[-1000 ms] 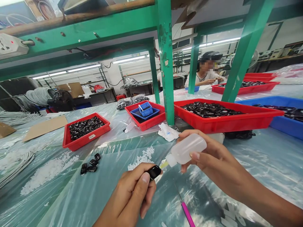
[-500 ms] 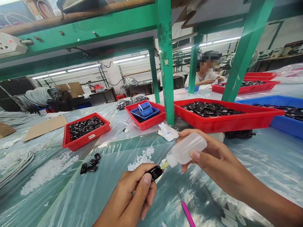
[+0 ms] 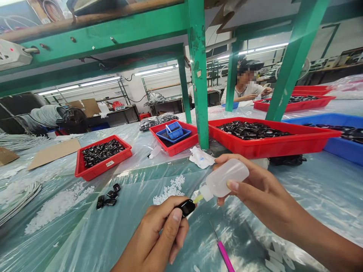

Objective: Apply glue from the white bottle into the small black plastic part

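Up close, my left hand (image 3: 159, 238) pinches a small black piece (image 3: 187, 207) low at six o'clock, while my right hand (image 3: 255, 192) clasps a squeeze bottle (image 3: 225, 178), its nozzle touching the piece from two o'clock.

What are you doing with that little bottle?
The left hand pinches a small glossy black part. The right hand holds a small white squeeze bottle, tipped so its yellowish nozzle points at the part. More black parts fill the red trays on the plastic-covered table. Another person works farther back.
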### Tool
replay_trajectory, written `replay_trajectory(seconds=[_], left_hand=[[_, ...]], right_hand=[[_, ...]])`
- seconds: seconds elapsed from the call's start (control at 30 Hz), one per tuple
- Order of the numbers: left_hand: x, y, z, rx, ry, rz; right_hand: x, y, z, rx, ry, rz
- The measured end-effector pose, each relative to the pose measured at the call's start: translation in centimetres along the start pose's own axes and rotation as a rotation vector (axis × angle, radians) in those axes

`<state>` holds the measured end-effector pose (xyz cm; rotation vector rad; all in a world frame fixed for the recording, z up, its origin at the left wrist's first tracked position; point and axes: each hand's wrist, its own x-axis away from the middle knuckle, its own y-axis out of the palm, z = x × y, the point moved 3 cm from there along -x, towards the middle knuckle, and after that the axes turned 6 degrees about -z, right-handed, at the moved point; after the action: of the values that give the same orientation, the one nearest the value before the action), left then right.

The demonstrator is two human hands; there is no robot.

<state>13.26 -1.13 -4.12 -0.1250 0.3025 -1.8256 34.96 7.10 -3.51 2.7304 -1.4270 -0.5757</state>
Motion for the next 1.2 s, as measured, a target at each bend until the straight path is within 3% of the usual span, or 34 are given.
replay_trajectory(seconds=[0.83,1.2], left_hand=[[0.31,-0.1,0.06,-0.073,-0.014,0.057],[0.34,-0.1,0.13,-0.095,-0.056,0.042]], right_hand=[[-0.35,0.23,-0.36,-0.066,-0.03,0.04],[0.05,-0.13,-0.09,0.005,-0.049,-0.022]])
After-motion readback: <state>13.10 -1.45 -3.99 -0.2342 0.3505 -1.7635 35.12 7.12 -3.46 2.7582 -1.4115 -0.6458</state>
